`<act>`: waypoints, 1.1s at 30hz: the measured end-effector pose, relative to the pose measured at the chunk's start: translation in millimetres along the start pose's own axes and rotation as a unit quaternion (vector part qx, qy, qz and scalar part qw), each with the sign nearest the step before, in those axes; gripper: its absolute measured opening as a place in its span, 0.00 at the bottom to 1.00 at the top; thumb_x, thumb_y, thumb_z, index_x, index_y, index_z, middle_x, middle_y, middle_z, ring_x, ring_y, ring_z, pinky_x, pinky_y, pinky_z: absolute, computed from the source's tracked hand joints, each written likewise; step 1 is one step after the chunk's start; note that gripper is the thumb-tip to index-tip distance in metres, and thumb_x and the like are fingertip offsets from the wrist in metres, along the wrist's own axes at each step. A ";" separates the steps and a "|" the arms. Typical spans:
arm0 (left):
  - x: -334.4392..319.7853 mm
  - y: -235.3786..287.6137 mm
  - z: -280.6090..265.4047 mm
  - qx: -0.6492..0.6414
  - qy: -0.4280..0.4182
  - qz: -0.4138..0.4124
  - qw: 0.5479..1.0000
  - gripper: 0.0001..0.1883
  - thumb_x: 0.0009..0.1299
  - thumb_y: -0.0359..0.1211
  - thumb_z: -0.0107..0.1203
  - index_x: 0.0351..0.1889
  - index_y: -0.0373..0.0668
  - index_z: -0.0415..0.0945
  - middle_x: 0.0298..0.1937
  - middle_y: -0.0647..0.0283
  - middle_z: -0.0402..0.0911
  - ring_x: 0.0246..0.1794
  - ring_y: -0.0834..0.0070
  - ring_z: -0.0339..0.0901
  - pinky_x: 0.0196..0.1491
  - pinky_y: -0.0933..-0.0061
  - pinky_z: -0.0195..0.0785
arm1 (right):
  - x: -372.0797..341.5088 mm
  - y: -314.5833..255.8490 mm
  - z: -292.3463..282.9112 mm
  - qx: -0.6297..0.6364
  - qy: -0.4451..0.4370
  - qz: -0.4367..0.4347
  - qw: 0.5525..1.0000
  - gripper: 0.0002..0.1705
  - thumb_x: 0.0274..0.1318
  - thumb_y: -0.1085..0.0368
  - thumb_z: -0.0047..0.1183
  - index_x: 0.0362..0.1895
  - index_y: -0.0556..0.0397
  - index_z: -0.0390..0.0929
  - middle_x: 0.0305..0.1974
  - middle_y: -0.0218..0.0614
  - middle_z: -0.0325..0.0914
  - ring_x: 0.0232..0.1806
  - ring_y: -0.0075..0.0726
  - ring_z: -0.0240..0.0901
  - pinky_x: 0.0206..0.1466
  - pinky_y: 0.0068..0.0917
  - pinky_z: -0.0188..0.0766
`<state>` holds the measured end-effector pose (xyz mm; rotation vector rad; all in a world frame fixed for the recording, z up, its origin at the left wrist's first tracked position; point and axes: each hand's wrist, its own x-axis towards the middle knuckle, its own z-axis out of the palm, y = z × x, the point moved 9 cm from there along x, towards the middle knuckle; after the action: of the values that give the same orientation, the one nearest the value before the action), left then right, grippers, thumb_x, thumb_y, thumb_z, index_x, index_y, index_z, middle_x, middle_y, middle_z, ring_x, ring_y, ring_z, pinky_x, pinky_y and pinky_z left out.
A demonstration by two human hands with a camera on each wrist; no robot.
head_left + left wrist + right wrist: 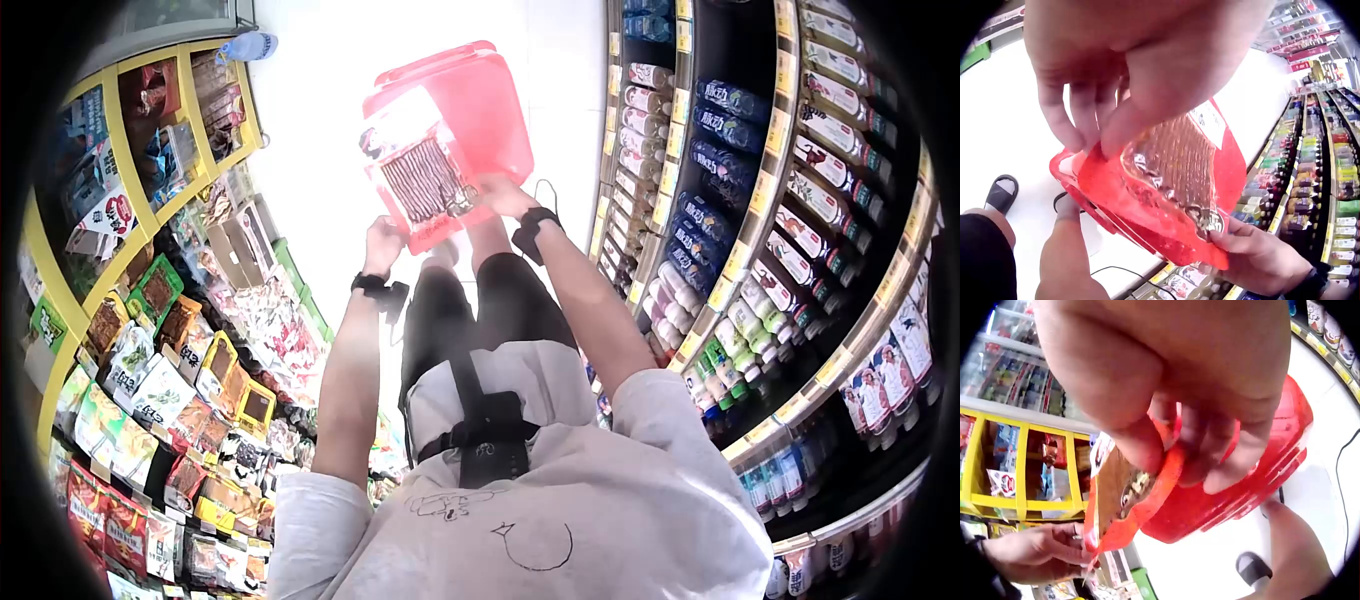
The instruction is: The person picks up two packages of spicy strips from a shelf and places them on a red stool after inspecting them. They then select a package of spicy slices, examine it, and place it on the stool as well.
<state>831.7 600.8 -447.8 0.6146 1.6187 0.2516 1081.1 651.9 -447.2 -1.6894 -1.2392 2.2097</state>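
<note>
In the head view, a person is holding a red packet [425, 185] in front of the legs, over the pale floor [310, 70]. The left hand [385, 243] is gripping its near left corner; the right hand [505, 196] is gripping its right edge. Dark strips are showing through the packet's clear window. A red container [500, 110] is showing just beyond the packet, which is partly covering it. A yellow rack [190, 90] is standing at the left, with snacks [150, 385] filling the displays below it; bottles [730, 130] are lining the shelves at the right. The person is wearing a white shirt [560, 500] and dark shorts [525, 305].

In the left wrist view, the left hand's thumb and fingers are pinching the packet's red edge. Across from it, the right hand is holding the opposite side, its thumb lying on the front. A dark sandal [1002, 194] is showing on one foot.

In the right wrist view, the right hand is pinching the red border between thumb and fingers, while the left hand is holding the lower corner. The container is showing behind the packet, and a thin cord [1339, 469] is trailing at the right.
</note>
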 end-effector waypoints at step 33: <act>-387.6 -185.4 -25.5 -0.386 0.326 0.246 0.827 0.10 0.64 0.25 0.58 0.42 0.31 0.77 0.35 0.64 0.82 0.37 0.81 0.76 0.43 0.75 0.70 | -245.8 -130.2 332.9 -0.354 -0.356 -0.234 0.833 0.13 0.49 0.74 0.59 0.42 0.63 0.79 0.34 0.34 0.82 0.36 0.20 0.74 0.38 0.24 0.72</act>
<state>774.8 248.5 -207.3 0.2923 1.7572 1.5639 844.8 432.2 -157.3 -0.4306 -2.5465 2.2167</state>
